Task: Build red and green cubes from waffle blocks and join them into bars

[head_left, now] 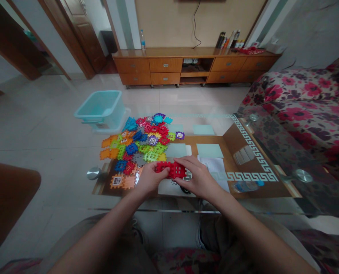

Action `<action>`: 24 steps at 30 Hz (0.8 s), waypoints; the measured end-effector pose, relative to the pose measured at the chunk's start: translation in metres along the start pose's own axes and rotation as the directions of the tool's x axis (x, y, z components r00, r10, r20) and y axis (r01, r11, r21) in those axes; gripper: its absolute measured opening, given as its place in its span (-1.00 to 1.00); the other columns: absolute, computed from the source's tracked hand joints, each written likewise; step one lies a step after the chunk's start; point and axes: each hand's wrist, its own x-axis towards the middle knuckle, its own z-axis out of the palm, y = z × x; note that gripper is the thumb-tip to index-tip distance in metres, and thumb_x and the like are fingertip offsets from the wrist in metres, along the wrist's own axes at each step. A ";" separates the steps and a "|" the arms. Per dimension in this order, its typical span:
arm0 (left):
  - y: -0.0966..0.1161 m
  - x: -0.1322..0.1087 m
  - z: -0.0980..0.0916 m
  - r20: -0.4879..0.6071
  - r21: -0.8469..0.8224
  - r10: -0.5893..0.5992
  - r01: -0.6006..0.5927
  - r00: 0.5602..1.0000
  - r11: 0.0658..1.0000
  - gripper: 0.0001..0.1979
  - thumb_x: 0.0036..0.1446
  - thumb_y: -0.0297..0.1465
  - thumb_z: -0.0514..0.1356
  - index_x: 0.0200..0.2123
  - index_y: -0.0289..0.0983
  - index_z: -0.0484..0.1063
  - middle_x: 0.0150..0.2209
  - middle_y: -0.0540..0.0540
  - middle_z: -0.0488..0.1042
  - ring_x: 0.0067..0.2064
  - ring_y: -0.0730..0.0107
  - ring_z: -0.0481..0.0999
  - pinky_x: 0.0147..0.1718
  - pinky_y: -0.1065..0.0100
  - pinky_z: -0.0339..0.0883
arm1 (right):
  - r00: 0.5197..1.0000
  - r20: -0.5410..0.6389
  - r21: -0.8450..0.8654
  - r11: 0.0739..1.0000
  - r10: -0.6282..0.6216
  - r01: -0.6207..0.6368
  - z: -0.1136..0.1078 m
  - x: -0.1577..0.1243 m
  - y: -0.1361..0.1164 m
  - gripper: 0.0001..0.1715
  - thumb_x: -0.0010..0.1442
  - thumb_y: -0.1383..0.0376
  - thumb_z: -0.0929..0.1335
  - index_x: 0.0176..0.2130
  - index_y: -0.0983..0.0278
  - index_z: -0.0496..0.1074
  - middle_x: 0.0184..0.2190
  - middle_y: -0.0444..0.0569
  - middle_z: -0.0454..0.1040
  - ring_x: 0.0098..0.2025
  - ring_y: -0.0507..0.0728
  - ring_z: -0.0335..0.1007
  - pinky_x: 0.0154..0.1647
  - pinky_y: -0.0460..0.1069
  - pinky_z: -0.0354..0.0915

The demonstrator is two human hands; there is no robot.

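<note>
Left hand: the person's left hand (148,179) is curled tight round the left end of a red block of clipped-together plastic tiles (171,169).

Right hand: the right hand (198,178) has the same block from the other end, fingers draped over its top and right side. So both hands are clamped on it, pretty much meeting in the middle.

Where the block is: right in front of the person, between the two hands, at the near part of a glass-topped coffee table with a white key-pattern border (245,176). Can't tell if it's resting on the glass or held just off it.

Pile: a big heap of loose multicoloured plastic interlocking tiles (140,142) is spread over the table's left half, just beyond the left hand. Orange, green, blue, red and purple ones, a few with little window prints.

Cards: two pale green rectangular cards (176,150) lie side by side just past the hands, and a white printed paper sheet (216,167) is beside the right hand.

Under the glass: a clear plastic bottle with a blue cap (247,186) is lying on its side on the lower shelf.

Floor: a light teal plastic tub (101,108) sits on the tiles beyond the pile.

Back wall: a long wooden drawer cabinet (192,64).

Right side: a sofa in dark fabric with red flowers (300,102), right up against the table.
</note>
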 end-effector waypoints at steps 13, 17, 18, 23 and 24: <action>0.003 0.004 -0.003 -0.174 0.013 -0.058 0.061 0.983 0.998 -0.69 -0.14 -0.27 0.44 -0.34 -0.34 0.58 -0.44 -0.09 0.60 -0.47 0.40 0.53 -0.44 0.40 0.40 | 0.859 0.046 -0.172 0.851 0.511 -0.497 -0.002 -0.001 0.032 -0.60 0.07 0.26 0.50 -0.08 0.33 0.47 -0.24 0.09 0.54 -0.20 0.24 0.51 -0.14 0.11 0.42; 0.001 0.005 -0.004 -0.186 0.031 -0.045 0.051 0.982 0.998 -0.69 -0.14 -0.28 0.43 -0.34 -0.35 0.58 -0.42 -0.11 0.61 -0.44 0.38 0.54 -0.43 0.40 0.41 | 0.883 0.109 -0.393 0.836 0.456 -0.383 0.006 -0.008 0.032 -0.69 0.05 0.36 0.49 -0.16 0.33 0.48 -0.17 0.13 0.45 -0.15 0.26 0.49 -0.12 0.07 0.39; 0.001 0.006 -0.005 -0.185 0.020 -0.043 0.048 0.982 0.999 -0.69 -0.14 -0.28 0.44 -0.34 -0.35 0.58 -0.41 -0.11 0.61 -0.44 0.37 0.54 -0.43 0.40 0.41 | 0.884 0.122 -0.405 0.836 0.451 -0.370 0.007 -0.008 0.029 -0.69 0.05 0.36 0.49 -0.16 0.32 0.48 -0.18 0.12 0.44 -0.15 0.25 0.49 -0.12 0.07 0.38; 0.000 0.006 -0.004 -0.181 -0.022 -0.043 0.040 0.983 0.999 -0.67 -0.14 -0.28 0.44 -0.32 -0.36 0.58 -0.40 -0.12 0.61 -0.43 0.38 0.54 -0.42 0.39 0.42 | 0.882 0.178 -0.447 0.834 0.437 -0.323 0.010 -0.006 0.022 -0.61 0.03 0.33 0.52 -0.13 0.32 0.43 -0.15 0.13 0.46 -0.06 0.30 0.45 -0.04 0.12 0.37; 0.001 0.006 -0.004 -0.180 -0.021 -0.045 0.042 0.983 0.999 -0.68 -0.13 -0.28 0.44 -0.32 -0.36 0.58 -0.40 -0.12 0.61 -0.44 0.38 0.54 -0.42 0.39 0.42 | 0.879 0.182 -0.455 0.830 0.440 -0.321 0.011 -0.006 0.021 -0.59 0.02 0.32 0.53 -0.13 0.33 0.43 -0.14 0.14 0.46 -0.04 0.31 0.44 -0.02 0.13 0.37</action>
